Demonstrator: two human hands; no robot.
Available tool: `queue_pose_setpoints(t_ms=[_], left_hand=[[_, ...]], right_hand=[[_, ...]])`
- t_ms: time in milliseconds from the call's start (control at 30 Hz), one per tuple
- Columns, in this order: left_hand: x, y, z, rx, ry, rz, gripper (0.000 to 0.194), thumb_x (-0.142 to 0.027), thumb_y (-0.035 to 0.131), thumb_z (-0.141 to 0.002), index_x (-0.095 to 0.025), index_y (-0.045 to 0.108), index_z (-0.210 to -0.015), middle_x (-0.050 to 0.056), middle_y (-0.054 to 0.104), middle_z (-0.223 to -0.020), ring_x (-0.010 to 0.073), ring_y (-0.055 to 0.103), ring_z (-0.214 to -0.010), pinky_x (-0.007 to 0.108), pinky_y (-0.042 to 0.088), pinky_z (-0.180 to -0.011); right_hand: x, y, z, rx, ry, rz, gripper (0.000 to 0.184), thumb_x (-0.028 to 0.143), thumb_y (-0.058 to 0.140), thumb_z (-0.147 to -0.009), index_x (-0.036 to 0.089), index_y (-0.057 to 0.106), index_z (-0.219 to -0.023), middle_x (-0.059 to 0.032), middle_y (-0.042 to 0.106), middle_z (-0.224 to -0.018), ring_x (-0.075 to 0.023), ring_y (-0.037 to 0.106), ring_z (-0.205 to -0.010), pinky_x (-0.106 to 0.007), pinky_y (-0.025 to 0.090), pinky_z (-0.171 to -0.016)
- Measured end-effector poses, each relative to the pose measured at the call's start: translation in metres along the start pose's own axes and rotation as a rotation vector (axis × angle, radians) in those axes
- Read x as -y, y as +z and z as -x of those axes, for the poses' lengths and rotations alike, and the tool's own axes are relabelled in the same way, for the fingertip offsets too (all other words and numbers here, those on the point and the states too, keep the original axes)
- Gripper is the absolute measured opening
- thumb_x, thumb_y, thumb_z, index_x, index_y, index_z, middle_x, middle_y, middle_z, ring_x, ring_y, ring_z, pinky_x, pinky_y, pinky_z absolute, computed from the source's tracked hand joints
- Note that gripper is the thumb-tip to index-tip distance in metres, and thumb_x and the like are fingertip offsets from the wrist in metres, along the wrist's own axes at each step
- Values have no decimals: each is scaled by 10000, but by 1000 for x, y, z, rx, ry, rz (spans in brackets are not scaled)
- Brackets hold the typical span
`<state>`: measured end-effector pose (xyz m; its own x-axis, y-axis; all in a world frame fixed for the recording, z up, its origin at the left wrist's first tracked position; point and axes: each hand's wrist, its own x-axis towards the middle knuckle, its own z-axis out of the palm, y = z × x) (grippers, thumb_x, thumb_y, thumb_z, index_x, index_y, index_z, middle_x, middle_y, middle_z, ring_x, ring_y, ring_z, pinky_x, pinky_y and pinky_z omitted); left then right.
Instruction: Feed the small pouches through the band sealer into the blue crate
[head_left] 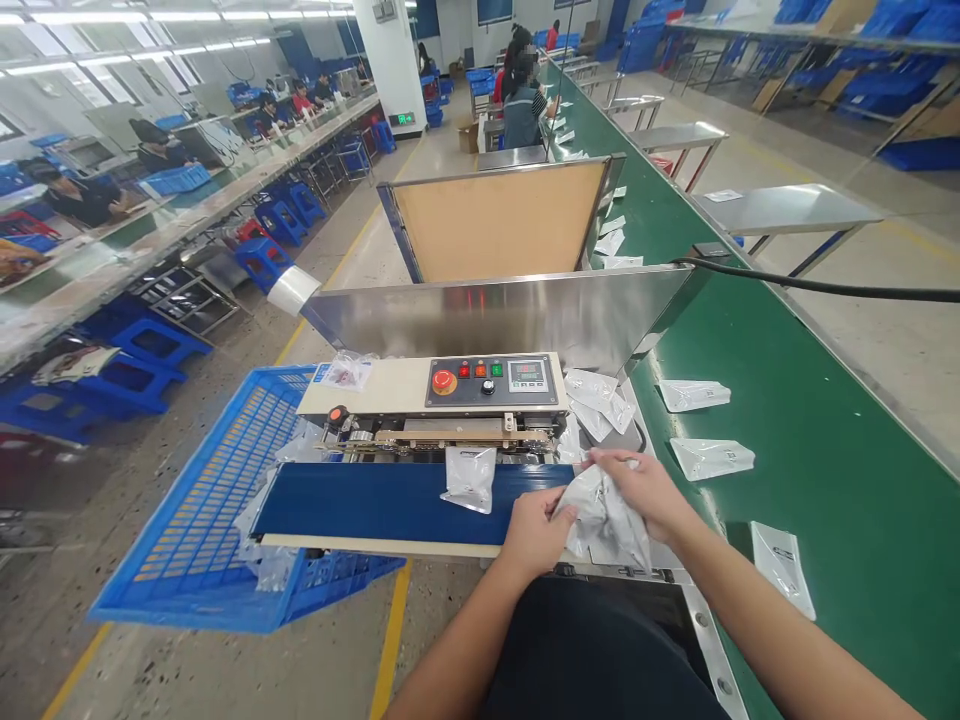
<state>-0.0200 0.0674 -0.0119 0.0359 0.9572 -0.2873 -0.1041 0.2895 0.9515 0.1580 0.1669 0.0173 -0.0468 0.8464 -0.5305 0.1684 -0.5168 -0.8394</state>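
Both my hands grip a silvery white plastic pouch (606,515) at the right end of a band sealing machine (382,385). My left hand (536,532) pinches its left side, fingers closed. On its upper edge, near the machine's infeed, are the closed fingers of my right hand (637,488). Another pouch (470,478) hangs from the sealing band and rests on the blue conveyor belt (337,503). Several more pouches (598,400) are heaped behind my right hand, beside the machine. What the held pouch contains is hidden.
A blue plastic basket (187,530) with pouches inside stands left of the machine. On my right runs a long green conveyor (847,480) carrying several spaced pouches (711,458). A metal panel (495,315) rises behind the machine. A black cable (825,287) crosses at right. People sit farther back.
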Motion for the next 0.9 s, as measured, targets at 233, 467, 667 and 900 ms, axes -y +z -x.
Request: queue_pose_setpoints(t_ms=[233,467,667,900], left_hand=[[18,-7,-12,-38,-13,252,629,-640,901,-787,-129,825,-1147,153,843,-1018,298,784,-928,415,626,-883],[12,4,-14,8,258,1,565,-610,633,-1040,-205,745,-1418,165,750,-1417,327,704,-1323,488,514,-1186],[1,7,-17,-121,308,-173,561,-598,515,-1083,-161,851,-975,107,807,-983,250,720,-894,336,562,-850],[16,11,-55,-300,-171,173,612,-712,864,-717,-170,621,-571,-51,421,-508,101,360,-519,253,285,-542]], right_hand=[[-10,-36,11,47,-108,26,562,665,878,-765,212,846,-1096,-123,830,-1183,-314,772,-1076,-392,629,-920],[-18,-18,44,21,-400,259,432,653,821,-814,239,883,-918,-95,850,-998,-327,774,-1004,-412,604,-968],[-21,-27,45,-49,-365,270,451,658,855,-742,231,860,-886,-94,837,-944,-316,766,-927,-407,608,-888],[-20,-36,-7,-27,7,214,400,574,873,-696,196,756,-757,-59,726,-684,-228,655,-658,-325,505,-615]])
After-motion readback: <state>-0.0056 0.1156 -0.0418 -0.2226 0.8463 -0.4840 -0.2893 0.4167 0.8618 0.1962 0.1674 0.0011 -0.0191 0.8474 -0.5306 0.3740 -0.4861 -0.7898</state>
